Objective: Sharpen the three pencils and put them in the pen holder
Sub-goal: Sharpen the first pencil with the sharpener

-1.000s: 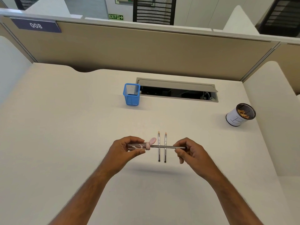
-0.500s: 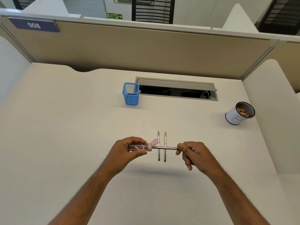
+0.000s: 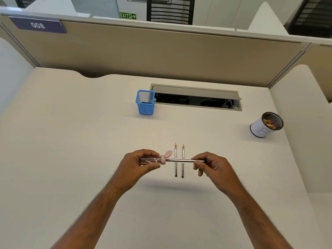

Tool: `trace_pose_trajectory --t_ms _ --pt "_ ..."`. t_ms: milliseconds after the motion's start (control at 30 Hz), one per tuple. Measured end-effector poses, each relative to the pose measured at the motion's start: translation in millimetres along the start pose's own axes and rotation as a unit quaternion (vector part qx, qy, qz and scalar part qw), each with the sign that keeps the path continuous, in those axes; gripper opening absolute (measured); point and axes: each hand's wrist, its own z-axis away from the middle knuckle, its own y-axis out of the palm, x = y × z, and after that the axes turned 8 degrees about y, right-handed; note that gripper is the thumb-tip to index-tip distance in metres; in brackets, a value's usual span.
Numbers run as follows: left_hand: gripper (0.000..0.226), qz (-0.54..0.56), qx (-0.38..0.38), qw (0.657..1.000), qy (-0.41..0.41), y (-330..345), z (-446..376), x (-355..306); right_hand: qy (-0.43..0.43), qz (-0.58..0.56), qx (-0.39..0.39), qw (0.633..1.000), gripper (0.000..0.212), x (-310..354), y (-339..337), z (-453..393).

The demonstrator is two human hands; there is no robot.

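Blue mesh pen holder [image 3: 145,102] stands upright at upper centre, well beyond both hands. Centre frame, the left hand [image 3: 138,163] curls round the clear sharpener [image 3: 152,160]; the right hand [image 3: 213,167] pinches a silvery pencil [image 3: 181,160] lying left-to-right, tip inside the sharpener. Beneath it, two pencils [image 3: 179,159] lie parallel on the desk, tips pointing up-frame toward the holder.

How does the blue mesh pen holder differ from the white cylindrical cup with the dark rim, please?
The blue mesh pen holder is square, while the white cylindrical cup with the dark rim is round. The holder looks empty, whereas the cup holds shavings. The holder stands centre-left; the cup stands far right. Both stand on the desk.
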Motion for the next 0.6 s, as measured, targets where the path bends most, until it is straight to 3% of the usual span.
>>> trace_pose_trajectory --t_ms 133,300,500,600 --pt "0.03 -0.02 0.008 1.0 0.012 -1.2 1.4 2.5 -0.002 0.0 0.019 1.0 0.017 0.6 -3.6 -1.9" --pt "0.03 -0.036 0.022 0.999 0.021 -0.7 -0.2 2.9 0.029 -0.011 0.033 0.999 0.038 3.0 -4.0 -2.7" --pt "0.031 -0.044 0.027 0.999 0.018 -3.6 -3.4 3.6 0.021 -0.027 0.05 0.998 0.023 -2.4 -5.9 0.0" --pt "0.032 -0.034 0.017 0.999 0.017 -1.7 -3.6 3.2 0.015 -0.042 0.024 0.999 0.027 -1.6 -4.7 2.3"
